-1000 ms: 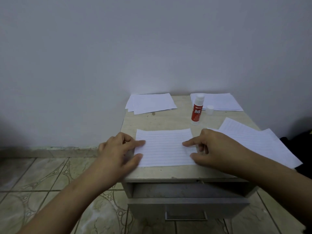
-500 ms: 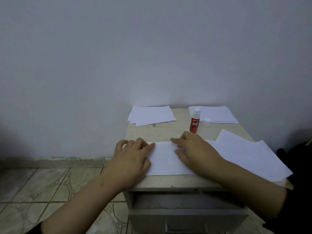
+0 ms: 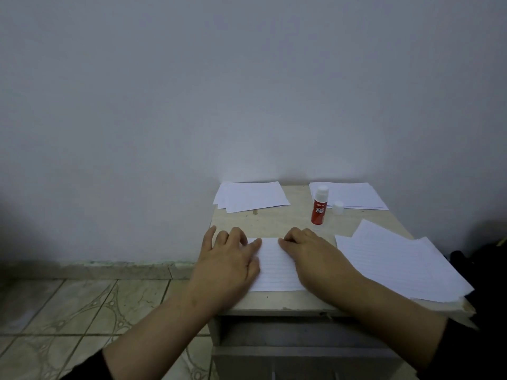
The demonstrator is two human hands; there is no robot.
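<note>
pressing the lined sheet (image 3: pixel 274 267) onto the surface (image 3: pixel 274 220), i see left grip (image 3: pixel 227 259) spread flat, right grip (image 3: pixel 312 256) fingers bent, tips on the paper.

Both palm-down, lower centre of frame. Left hand (image 3: pixel 229 260) flat, fingers spread; right hand (image 3: pixel 311 256) fingers bent, tips pressing down.

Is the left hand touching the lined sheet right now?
Touching. Head view: the left hand lays its fingers on the left edge of the lined sheet.
</note>
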